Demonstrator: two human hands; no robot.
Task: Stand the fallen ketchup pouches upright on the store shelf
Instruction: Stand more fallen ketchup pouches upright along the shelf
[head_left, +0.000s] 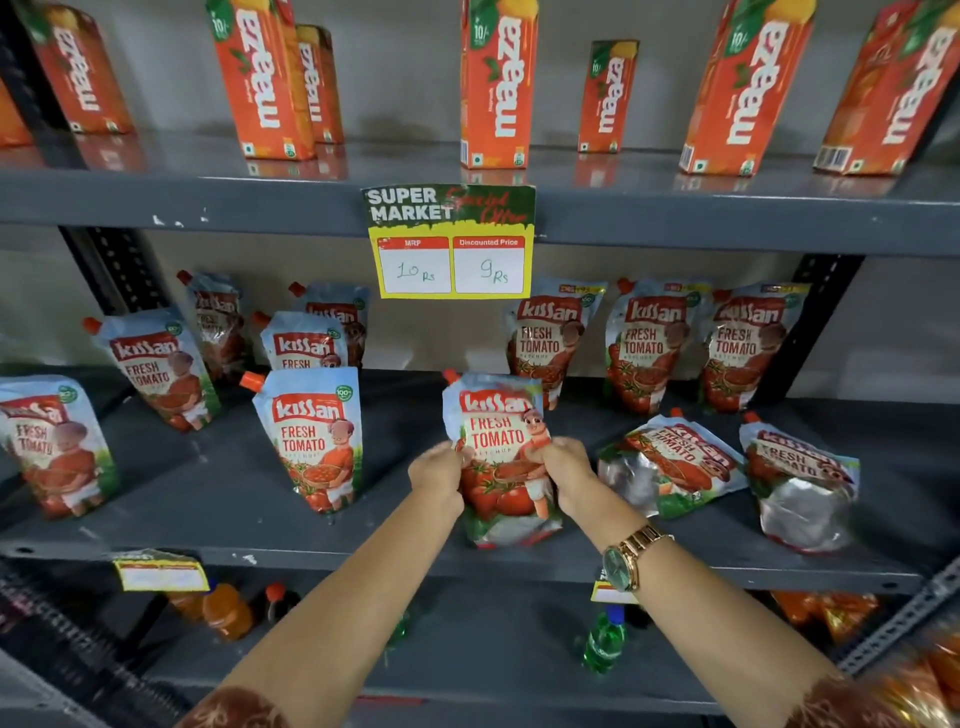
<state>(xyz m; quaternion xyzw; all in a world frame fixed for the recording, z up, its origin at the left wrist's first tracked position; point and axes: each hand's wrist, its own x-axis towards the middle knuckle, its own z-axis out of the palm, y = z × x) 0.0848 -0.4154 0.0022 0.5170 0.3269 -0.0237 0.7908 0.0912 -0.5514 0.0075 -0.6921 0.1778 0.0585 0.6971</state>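
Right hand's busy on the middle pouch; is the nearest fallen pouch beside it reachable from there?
Probably yes. The fallen pouch lies just right of the right hand with bare shelf between, but the hand must first release the held pouch.

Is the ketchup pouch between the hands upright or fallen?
Upright: the pouch stands spout-up on the shelf, left hand and right hand gripping its sides.

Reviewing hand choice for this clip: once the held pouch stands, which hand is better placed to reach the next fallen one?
Right, probably. The two fallen pouches lie on the shelf to the right of the held pouch, nearest the right hand. The left hand would have to cross over.
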